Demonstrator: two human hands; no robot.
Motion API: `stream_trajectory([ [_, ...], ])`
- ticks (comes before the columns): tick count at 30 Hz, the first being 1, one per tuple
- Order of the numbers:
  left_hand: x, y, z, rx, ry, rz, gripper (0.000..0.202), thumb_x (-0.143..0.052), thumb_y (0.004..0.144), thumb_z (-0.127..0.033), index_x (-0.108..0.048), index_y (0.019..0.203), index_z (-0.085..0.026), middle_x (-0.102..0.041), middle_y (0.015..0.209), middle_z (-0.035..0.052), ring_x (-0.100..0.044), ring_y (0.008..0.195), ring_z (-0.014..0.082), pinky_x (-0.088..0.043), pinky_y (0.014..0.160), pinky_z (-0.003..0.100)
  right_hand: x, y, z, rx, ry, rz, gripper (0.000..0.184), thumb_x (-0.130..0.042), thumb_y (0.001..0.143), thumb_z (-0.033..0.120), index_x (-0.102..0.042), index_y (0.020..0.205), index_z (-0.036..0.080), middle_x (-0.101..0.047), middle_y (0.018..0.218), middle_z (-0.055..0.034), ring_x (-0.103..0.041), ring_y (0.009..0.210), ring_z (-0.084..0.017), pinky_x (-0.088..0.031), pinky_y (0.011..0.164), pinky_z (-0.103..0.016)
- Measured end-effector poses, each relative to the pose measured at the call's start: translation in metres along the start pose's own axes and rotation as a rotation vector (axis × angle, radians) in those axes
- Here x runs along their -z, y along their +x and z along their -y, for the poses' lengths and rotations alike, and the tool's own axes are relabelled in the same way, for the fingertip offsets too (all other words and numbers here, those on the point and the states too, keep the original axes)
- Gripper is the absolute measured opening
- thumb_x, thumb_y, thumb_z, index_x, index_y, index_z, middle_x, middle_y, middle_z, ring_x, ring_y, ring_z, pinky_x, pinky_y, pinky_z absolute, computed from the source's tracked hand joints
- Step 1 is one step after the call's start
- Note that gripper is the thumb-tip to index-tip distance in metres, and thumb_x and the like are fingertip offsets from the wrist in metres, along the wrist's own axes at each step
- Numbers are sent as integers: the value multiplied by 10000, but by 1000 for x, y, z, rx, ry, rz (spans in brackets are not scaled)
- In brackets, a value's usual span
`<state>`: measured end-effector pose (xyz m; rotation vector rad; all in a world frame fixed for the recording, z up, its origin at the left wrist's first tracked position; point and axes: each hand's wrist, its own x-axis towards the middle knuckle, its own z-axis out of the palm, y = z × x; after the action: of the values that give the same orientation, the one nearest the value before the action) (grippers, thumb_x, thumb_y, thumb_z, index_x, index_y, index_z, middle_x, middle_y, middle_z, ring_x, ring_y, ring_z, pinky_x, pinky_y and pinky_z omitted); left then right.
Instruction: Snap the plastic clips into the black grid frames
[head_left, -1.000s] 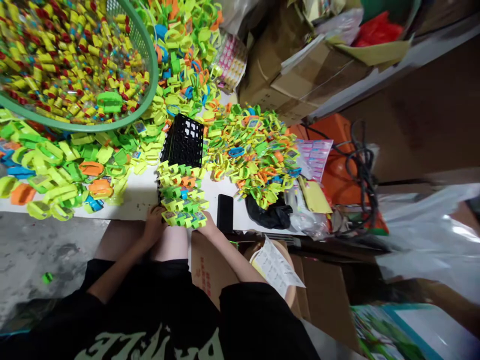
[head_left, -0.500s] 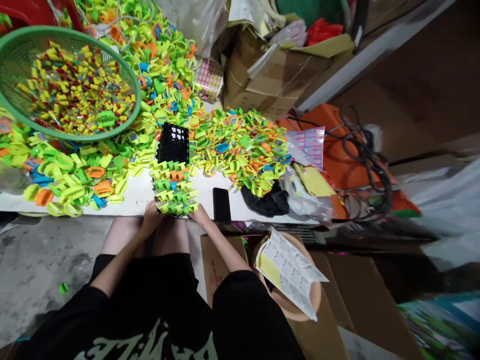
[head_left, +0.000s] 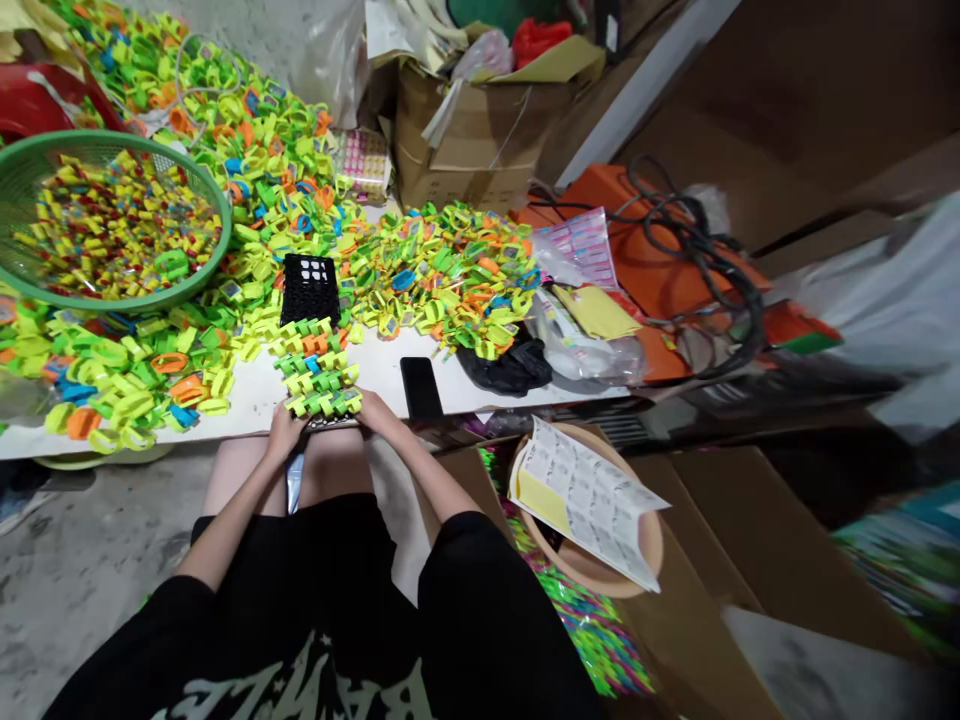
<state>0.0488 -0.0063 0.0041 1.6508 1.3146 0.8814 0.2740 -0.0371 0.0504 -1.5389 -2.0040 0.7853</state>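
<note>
A black perforated rack (head_left: 310,290) lies at the table's near edge, its near part covered by rows of small plastic pieces (head_left: 319,370) in yellow-green, green and orange. At its near left corner, my left hand (head_left: 286,432) is closed on the edge. My right hand (head_left: 373,408) grips the near right corner, its fingertips partly hidden by the pieces. A strip of black mesh shows below the nearest row. Whether the far black part and the near part are one piece, I cannot tell.
Heaps of bright plastic pieces (head_left: 442,280) surround the rack. A green basket (head_left: 217,250) of small yellow-and-red parts stands left. Right of my hand lie a black phone (head_left: 421,388) and a black bag (head_left: 506,365). A round tub (head_left: 645,560) with printed sheets (head_left: 585,495) stands below.
The whole view has shifted, so the table's things appear further left. Both hands stay at the rack's near corners. More black mesh shows at its near edge, and a pale strip appears between the legs.
</note>
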Motion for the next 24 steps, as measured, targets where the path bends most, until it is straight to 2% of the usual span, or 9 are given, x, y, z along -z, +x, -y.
stream_trajectory([
  [6, 2, 2, -2, -29, 65, 8, 222, -644, 731, -275, -702, 912, -160, -726, 983, 99, -625, 1027, 281, -491, 938, 423, 6, 4, 4, -3, -39, 55, 268, -489, 829, 69, -677, 993, 168, -691, 1055, -90, -621, 950, -204, -462, 856, -279],
  [12, 2, 0, 6, -14, 89, 18, 250, -645, 726, -281, -699, 942, -166, -725, 1007, 97, -619, 1041, 280, -488, 956, 435, -3, 7, -3, 18, 83, -78, 266, -651, 715, 136, -693, 974, 183, -613, 1177, -86, -531, 1122, -245, -439, 982, -352],
  [15, 0, -1, 9, -55, 108, 11, 245, -645, 738, -294, -698, 945, -173, -719, 1060, 104, -609, 1072, 280, -465, 992, 456, -15, 9, -9, -47, 136, -141, 233, -662, 688, 150, -693, 916, 185, -630, 1108, -75, -539, 1067, -244, -448, 964, -372],
  [19, -3, -3, 14, -72, 138, -32, 213, -649, 738, -308, -699, 903, -181, -705, 1094, 118, -591, 1102, 293, -430, 1031, 493, -29, 10, -16, -111, 187, -154, 168, -656, 691, 170, -678, 856, 192, -659, 938, -44, -550, 1026, -244, -468, 924, -366],
  [24, -6, -7, 16, -7, 135, -49, 183, -632, 731, -289, -684, 882, -199, -693, 1087, 100, -571, 1128, 291, -439, 1031, 495, -28, 8, -17, -113, 282, -133, 53, -614, 753, 173, -656, 765, 204, -647, 842, -43, -564, 1023, -237, -494, 886, -336],
])
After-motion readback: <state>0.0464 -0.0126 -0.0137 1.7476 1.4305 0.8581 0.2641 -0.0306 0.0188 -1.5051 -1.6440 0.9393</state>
